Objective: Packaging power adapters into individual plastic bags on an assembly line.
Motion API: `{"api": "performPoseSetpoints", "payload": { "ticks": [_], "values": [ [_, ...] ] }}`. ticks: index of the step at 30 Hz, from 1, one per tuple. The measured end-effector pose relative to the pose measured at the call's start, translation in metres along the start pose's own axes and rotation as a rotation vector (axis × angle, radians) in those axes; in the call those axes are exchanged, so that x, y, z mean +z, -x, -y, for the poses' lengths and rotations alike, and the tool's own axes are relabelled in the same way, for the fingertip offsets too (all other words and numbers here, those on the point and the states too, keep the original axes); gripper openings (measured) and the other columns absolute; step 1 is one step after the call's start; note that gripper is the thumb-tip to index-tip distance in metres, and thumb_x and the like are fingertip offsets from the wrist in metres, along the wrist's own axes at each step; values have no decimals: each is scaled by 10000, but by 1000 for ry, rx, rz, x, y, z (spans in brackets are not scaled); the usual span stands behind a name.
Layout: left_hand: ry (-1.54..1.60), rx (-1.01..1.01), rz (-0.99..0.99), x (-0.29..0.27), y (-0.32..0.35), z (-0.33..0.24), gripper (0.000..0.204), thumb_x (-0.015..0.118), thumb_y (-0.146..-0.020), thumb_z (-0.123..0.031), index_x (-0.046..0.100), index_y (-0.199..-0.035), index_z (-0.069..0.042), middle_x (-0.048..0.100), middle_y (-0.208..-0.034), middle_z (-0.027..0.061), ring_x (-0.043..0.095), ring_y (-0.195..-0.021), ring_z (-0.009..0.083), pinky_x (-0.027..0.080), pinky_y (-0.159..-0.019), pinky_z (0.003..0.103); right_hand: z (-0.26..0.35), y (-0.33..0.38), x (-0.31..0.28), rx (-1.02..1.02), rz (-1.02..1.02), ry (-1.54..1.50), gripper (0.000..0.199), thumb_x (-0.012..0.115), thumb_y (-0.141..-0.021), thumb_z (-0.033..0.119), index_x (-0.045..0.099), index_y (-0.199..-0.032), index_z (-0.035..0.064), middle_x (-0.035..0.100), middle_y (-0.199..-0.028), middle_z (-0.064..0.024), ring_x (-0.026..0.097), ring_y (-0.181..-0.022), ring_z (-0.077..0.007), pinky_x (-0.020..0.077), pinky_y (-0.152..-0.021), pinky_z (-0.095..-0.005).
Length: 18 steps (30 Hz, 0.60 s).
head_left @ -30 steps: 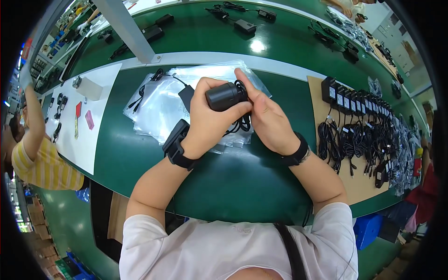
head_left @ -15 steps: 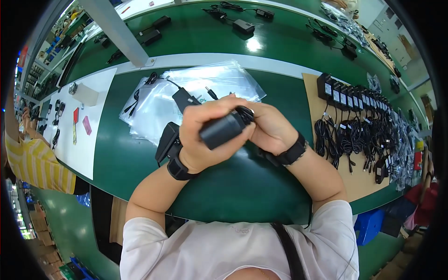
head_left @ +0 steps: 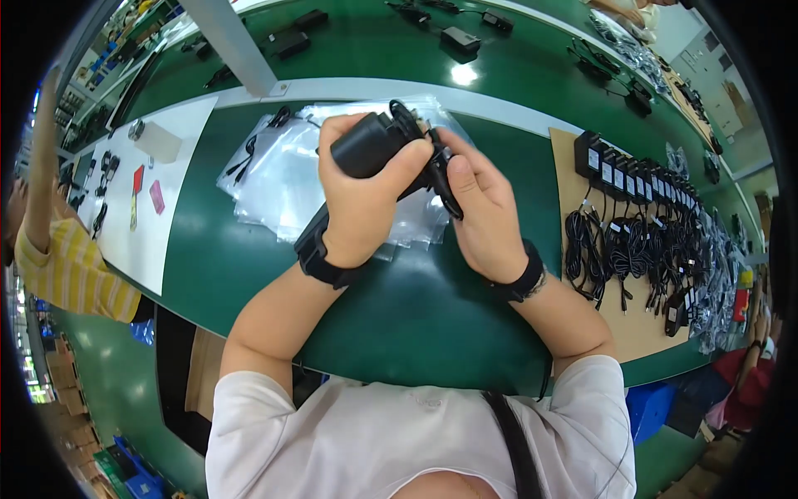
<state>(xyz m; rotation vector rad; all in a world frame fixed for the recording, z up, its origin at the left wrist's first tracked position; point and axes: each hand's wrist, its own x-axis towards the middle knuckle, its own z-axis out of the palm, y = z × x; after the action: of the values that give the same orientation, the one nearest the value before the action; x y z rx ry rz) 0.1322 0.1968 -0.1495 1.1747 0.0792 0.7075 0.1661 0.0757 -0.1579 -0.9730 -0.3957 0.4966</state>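
My left hand [head_left: 366,195] grips a black power adapter [head_left: 363,147] and holds it up above the green table [head_left: 416,316]. My right hand [head_left: 482,208] pinches the adapter's coiled black cord [head_left: 432,162] right beside it. Both wrists wear black bands. Under the hands lies a pile of clear plastic bags [head_left: 283,175], with a few black cords on its far left part.
A cardboard sheet [head_left: 640,333] on the right carries a row of black adapters [head_left: 640,179] and bundled cords [head_left: 632,249]. A white sheet [head_left: 158,216] with small parts lies left, beside a person in a yellow striped shirt [head_left: 58,266]. More adapters sit on the far table.
Both hands have lifted the adapter and cord nearer the camera, turned it, and my right fingers now pinch the cord at its side.
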Motion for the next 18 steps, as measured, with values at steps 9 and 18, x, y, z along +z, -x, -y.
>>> {"api": "performPoseSetpoints", "payload": {
  "ticks": [9, 18],
  "values": [
    [158, -85, 97, 24, -7, -7, 389, 714, -705, -36, 436, -977, -22, 570, -871, 57, 574, -767, 125, 498, -701, 256, 24, -5, -7, -401, 178, 557, 472, 487, -909, 164, 343, -1310, -40, 465, -1237, -108, 438, -1122, -145, 343, -950, -267],
    [-316, -92, 376, 16, -16, 2, 628, 679, -762, -387, 438, -1211, -19, 569, -985, 98, 557, -892, 184, 461, -782, 303, 50, -16, -20, -707, -111, 489, 540, 693, -726, 111, 471, -1201, -19, 577, -1081, -135, 563, -958, -188, 437, -840, -279]
  ]
}}
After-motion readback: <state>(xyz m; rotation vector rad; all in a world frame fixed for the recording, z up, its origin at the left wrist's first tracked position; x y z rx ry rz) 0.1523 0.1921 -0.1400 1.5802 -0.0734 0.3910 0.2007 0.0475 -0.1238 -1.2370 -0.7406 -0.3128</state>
